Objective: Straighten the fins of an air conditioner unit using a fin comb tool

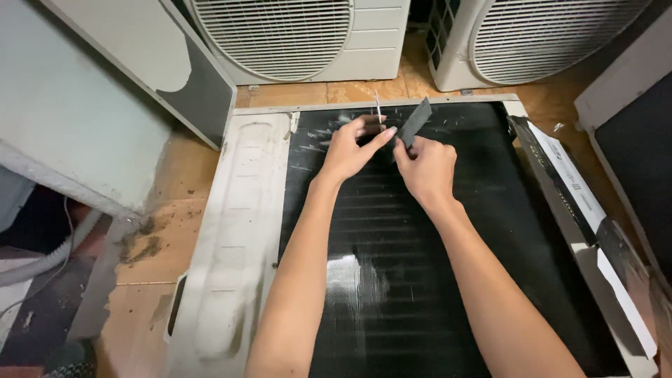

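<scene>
Fin comb (416, 120), dark and flat, sits pinched in my right hand (425, 170) near the coil's (420, 280) far edge; my left hand (348, 150), fingers half-spread, steadies it. Best kept parallel to fins, pressing lightly.

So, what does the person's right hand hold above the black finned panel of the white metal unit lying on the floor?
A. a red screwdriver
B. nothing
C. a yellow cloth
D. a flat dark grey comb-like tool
D: the right hand grips a flat dark grey comb-like tool over the black finned panel, with the left hand beside it.
</scene>
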